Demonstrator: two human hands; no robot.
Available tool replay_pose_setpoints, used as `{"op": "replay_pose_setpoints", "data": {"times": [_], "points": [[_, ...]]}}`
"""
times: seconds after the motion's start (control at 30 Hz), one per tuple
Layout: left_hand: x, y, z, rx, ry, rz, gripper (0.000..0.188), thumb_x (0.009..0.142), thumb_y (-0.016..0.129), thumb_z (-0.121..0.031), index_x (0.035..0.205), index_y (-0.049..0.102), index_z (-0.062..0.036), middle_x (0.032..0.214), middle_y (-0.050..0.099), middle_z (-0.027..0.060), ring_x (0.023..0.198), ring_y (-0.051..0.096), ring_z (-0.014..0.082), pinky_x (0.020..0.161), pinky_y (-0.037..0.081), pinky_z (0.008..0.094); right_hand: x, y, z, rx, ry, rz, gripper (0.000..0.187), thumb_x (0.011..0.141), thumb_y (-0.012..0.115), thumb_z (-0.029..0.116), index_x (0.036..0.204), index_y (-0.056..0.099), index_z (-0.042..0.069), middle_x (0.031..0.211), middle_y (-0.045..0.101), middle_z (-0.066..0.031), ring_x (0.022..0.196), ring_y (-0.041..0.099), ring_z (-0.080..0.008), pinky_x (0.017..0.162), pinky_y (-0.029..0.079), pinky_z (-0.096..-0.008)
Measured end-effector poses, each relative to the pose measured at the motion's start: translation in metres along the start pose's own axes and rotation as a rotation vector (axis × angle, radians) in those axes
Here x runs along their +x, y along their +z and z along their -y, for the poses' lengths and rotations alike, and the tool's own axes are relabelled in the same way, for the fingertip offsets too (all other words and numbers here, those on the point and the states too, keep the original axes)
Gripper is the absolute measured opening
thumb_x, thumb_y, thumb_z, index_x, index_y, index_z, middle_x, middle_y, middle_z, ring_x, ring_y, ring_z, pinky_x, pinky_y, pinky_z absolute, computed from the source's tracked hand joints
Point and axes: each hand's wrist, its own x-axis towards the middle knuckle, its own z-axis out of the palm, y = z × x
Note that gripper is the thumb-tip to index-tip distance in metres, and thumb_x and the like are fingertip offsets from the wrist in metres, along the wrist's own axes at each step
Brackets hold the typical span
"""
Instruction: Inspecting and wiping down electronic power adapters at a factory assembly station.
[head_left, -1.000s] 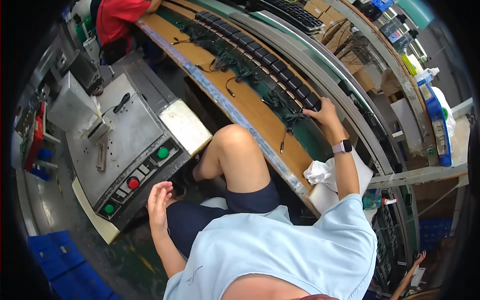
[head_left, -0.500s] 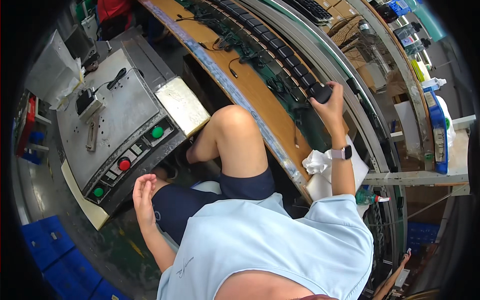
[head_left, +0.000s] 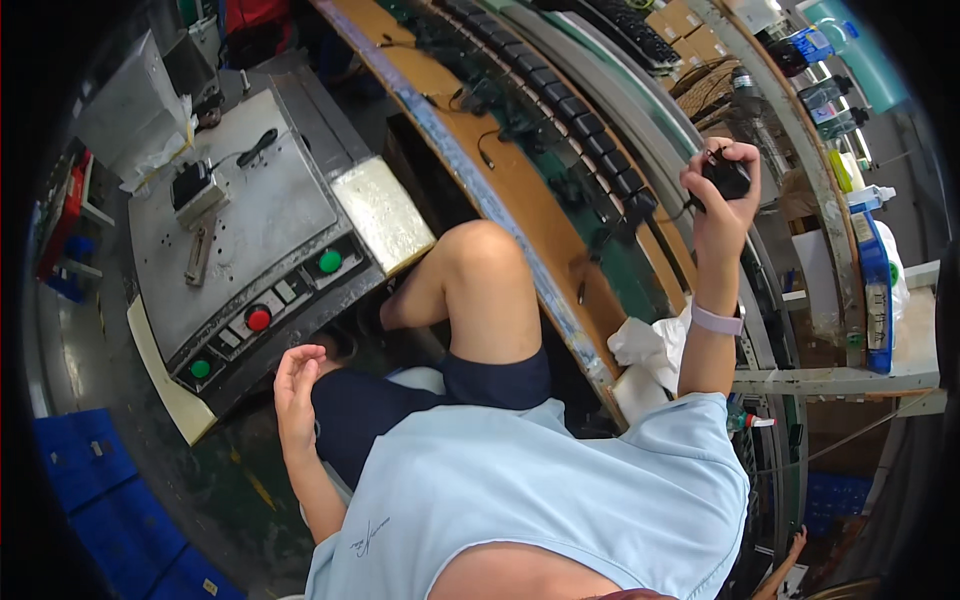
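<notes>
My right hand (head_left: 722, 222) is raised at the right, fingers wrapped round a black power adapter (head_left: 727, 178). A thin dark cable trails from it toward the end of a long row of black adapters (head_left: 567, 105) on the bench. My left hand (head_left: 295, 400) hovers by my thigh, near the front of the grey machine (head_left: 260, 215). Its fingers are loosely curved and nothing shows in them. On the machine's top another black adapter (head_left: 190, 183) sits on a light block (head_left: 204, 200), its cable (head_left: 258, 148) lying behind.
The machine's front carries a red button (head_left: 258, 318) between two green ones, (head_left: 330, 261) marking the right green button. White crumpled paper (head_left: 640, 342) lies at the bench (head_left: 520, 195) end. Blue crates (head_left: 88, 455) stand lower left. A shelf with bottles (head_left: 828, 100) lines the right.
My right hand has lifted the adapter off the end of the row and moved right and up, turning over. The left hand has barely moved. The view has shifted slightly.
</notes>
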Motion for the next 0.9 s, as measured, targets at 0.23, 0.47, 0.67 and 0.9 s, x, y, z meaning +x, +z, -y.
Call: {"op": "replay_pose_setpoints", "data": {"times": [0.23, 0.47, 0.67, 0.9], "points": [[0.016, 0.021, -0.039, -0.046, 0.169, 0.084, 0.018, 0.093, 0.056, -0.006, 0.109, 0.060, -0.0009, 0.110, 0.063, 0.0092, 0.100, 0.058, 0.0155, 0.094, 0.043, 0.0266, 0.002, 0.095, 0.054, 0.187, -0.067, 0.374, 0.057, 0.064, 0.067, -0.013, 0.110, 0.043, 0.010, 0.108, 0.049, -0.0126, 0.082, 0.052, -0.0207, 0.069, 0.048, -0.0305], [0.030, 0.069, -0.116, -0.063, 0.607, 0.173, 0.026, 0.088, 0.062, -0.008, 0.112, 0.059, -0.0003, 0.113, 0.062, 0.0083, 0.098, 0.057, 0.0175, 0.090, 0.045, 0.0281, -0.030, 0.169, 0.008, 0.257, 0.079, 0.616, 0.053, 0.063, 0.080, -0.002, 0.105, 0.050, 0.008, 0.106, 0.051, -0.0108, 0.085, 0.054, -0.0224, 0.074, 0.050, -0.0334], [0.020, 0.094, -0.164, 0.230, 1.077, 0.009, 0.034, 0.081, 0.072, -0.016, 0.109, 0.063, 0.0000, 0.105, 0.062, 0.0103, 0.089, 0.057, 0.0227, 0.084, 0.047, 0.0315, -0.047, 0.225, 0.001, 0.444, 0.034, 0.718, 0.052, 0.060, 0.088, 0.005, 0.100, 0.054, 0.007, 0.099, 0.053, -0.0094, 0.087, 0.055, -0.0219, 0.079, 0.049, -0.0333], [0.016, 0.077, -0.157, 0.236, 1.081, -0.165, 0.031, 0.080, 0.074, -0.016, 0.105, 0.066, -0.0013, 0.102, 0.063, 0.0097, 0.087, 0.058, 0.0228, 0.081, 0.047, 0.0312, -0.041, 0.259, -0.010, 0.479, -0.008, 0.877, 0.048, 0.064, 0.084, 0.007, 0.101, 0.053, 0.005, 0.094, 0.055, -0.0104, 0.087, 0.055, -0.0211, 0.076, 0.049, -0.0304]]}}
